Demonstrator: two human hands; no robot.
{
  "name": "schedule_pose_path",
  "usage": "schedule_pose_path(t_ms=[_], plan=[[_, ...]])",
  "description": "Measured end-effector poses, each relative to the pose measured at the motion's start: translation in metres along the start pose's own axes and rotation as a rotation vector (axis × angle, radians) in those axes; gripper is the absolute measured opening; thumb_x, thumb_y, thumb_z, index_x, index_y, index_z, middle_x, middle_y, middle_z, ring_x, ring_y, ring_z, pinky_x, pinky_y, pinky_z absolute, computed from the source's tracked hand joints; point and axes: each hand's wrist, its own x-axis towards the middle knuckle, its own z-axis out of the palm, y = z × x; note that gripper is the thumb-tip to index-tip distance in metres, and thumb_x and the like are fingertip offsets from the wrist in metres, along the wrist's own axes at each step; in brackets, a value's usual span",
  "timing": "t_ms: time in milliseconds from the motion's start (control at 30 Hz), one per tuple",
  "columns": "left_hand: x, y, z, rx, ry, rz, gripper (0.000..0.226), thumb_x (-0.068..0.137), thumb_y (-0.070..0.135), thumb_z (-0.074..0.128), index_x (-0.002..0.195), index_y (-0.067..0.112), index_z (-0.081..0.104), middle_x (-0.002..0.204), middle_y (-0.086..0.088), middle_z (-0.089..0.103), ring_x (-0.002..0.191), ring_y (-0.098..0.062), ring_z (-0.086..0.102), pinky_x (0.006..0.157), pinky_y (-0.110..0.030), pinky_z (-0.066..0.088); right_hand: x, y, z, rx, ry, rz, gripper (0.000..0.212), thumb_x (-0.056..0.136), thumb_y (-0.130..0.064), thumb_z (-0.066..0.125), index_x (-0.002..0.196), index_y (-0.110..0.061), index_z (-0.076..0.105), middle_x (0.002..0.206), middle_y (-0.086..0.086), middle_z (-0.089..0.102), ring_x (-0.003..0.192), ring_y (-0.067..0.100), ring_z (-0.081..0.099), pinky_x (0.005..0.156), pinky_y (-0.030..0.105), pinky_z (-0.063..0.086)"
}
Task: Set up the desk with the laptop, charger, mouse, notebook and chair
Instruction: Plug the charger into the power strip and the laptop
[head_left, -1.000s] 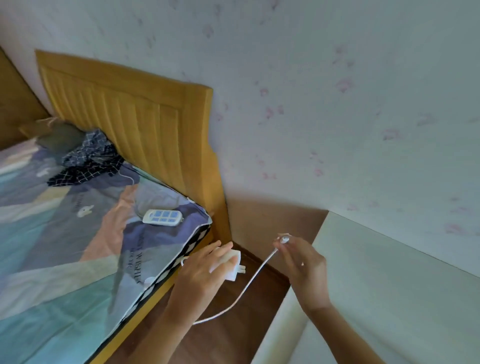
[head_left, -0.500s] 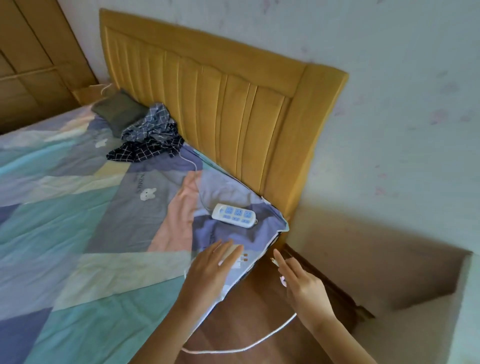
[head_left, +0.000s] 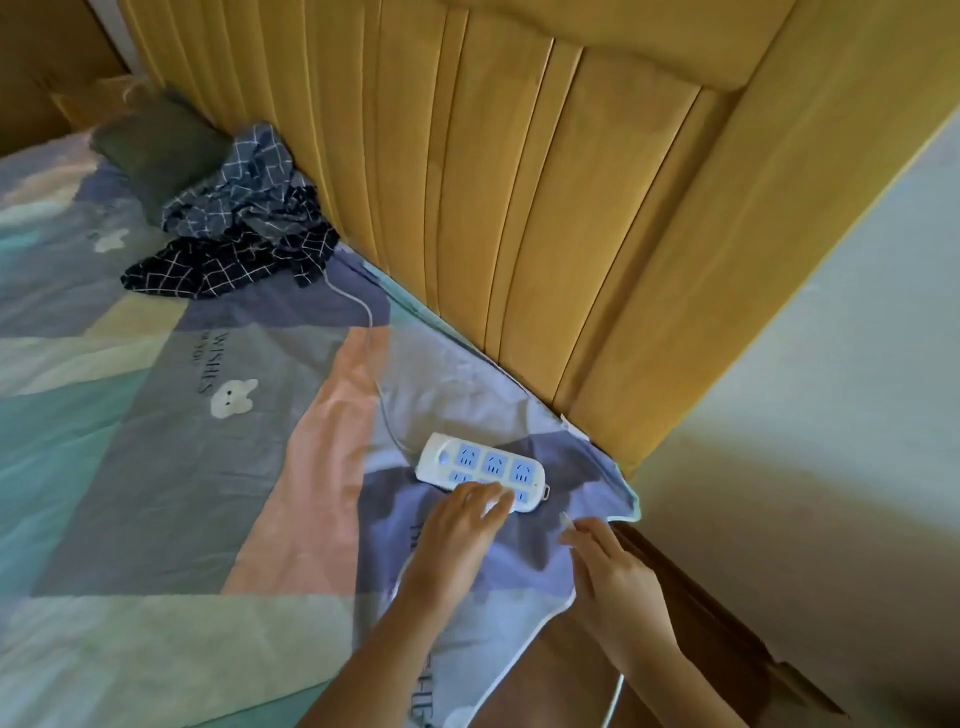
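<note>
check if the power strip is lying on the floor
No, the power strip lies on the bedsheet near the headboard.

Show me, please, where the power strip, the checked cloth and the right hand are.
power strip (head_left: 480, 465): head view, its socket face.
checked cloth (head_left: 244, 228): head view, middle of heap.
right hand (head_left: 618, 577): head view, its back.

One power strip (head_left: 481, 470), one checked garment (head_left: 244, 228), one green pillow (head_left: 156, 140), two hands.

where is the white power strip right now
In the head view, the white power strip with blue sockets lies on the patchwork bedsheet near the bed's corner, beside the yellow wooden headboard, with the left hand over its near edge.
</note>
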Motion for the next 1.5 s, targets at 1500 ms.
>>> schedule_pose_path(t_ms=[1500], plan=[[0.08, -0.065, 0.053, -1.263, -0.445, -0.22, 0.041, 0.069, 0.003, 0.083, 0.107, 0.007, 0.069, 0.102, -0.008, 0.068, 0.086, -0.009, 0.063, 0.076, -0.027, 0.053, 0.115, -0.008, 0.035, 0.951, -0.399, 1.249, 0.022, 0.09, -0.015, 0.057, 0.104, 0.001, 0.062, 0.071, 0.018, 0.069, 0.057, 0.024, 0.066, 0.048, 0.026, 0.049]])
